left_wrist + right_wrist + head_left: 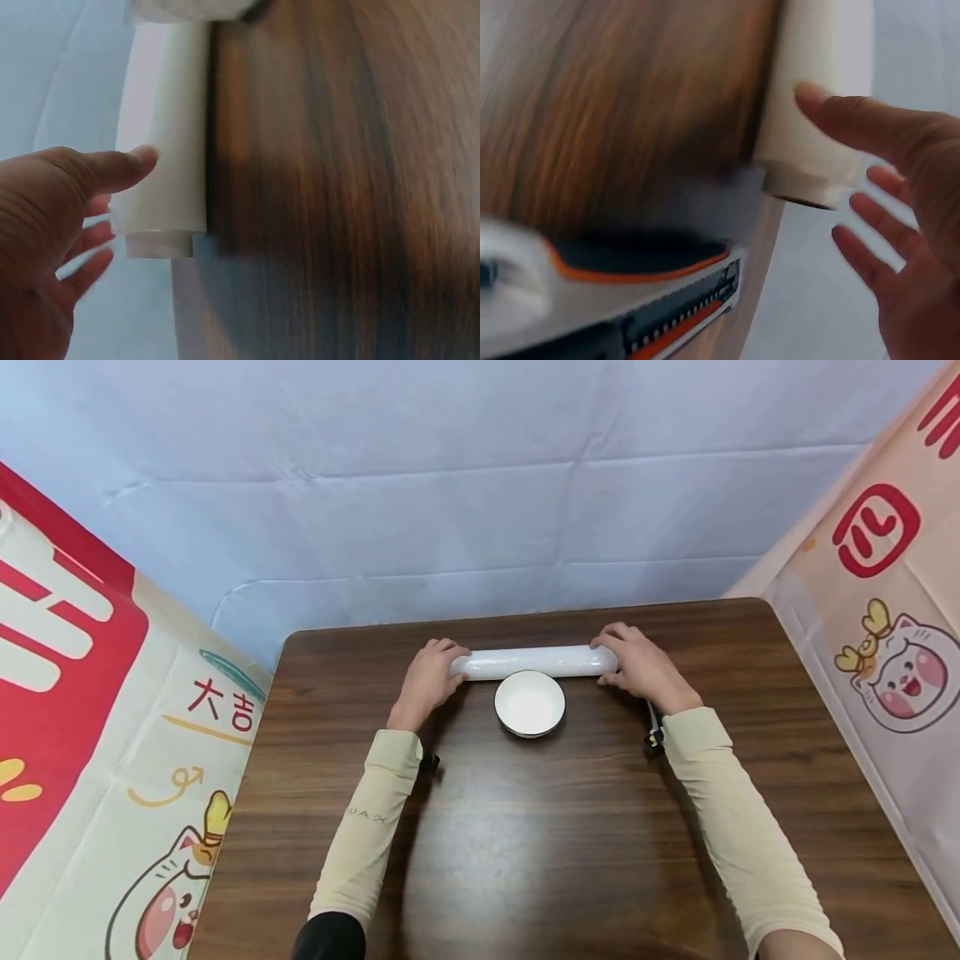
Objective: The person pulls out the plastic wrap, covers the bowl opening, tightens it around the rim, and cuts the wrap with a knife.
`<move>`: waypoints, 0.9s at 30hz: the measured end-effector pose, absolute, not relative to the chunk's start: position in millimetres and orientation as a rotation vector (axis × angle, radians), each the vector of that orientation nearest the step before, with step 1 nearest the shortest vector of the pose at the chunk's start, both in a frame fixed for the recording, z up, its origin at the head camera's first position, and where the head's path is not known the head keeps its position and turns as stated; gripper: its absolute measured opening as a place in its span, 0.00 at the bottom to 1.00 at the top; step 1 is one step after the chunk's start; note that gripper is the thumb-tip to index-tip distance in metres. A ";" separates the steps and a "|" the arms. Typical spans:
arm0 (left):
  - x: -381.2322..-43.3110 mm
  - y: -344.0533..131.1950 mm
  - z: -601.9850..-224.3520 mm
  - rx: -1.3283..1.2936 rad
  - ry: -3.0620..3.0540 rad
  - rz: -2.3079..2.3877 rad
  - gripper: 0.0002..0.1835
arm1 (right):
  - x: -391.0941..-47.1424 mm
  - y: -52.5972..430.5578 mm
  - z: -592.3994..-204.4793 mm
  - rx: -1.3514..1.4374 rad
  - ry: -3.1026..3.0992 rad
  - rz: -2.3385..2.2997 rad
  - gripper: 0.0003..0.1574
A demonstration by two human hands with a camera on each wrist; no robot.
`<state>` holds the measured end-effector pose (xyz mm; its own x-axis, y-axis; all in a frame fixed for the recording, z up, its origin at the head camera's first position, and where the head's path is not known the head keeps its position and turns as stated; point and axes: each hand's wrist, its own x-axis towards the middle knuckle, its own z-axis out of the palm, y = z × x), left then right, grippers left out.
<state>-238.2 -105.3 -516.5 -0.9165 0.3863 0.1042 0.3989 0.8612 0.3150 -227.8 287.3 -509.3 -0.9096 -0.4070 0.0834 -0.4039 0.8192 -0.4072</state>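
Observation:
A white roll of cling film (534,662) lies crosswise near the far side of the table, its core tube sticking out at the ends. My left hand (429,681) grips the left end, thumb (127,168) on the near side and the other fingers round the far side. At the opposite end my right hand (641,668) holds the roll the same way, its thumb (840,112) laid along the film. A white bowl (529,703) with a dark rim stands just in front of the roll, between the two hands.
A grey and black utility knife (682,300) with orange trim lies on the table near my right hand. The brown wooden table (510,843) ends not far behind the roll, where a pale cloth (465,510) hangs. Printed sheets (187,727) flank the table.

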 end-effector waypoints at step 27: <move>-237.0 -47.9 -496.3 -0.636 -3.009 0.179 0.26 | -257.3 258.1 -503.9 -0.727 2.851 -0.845 0.27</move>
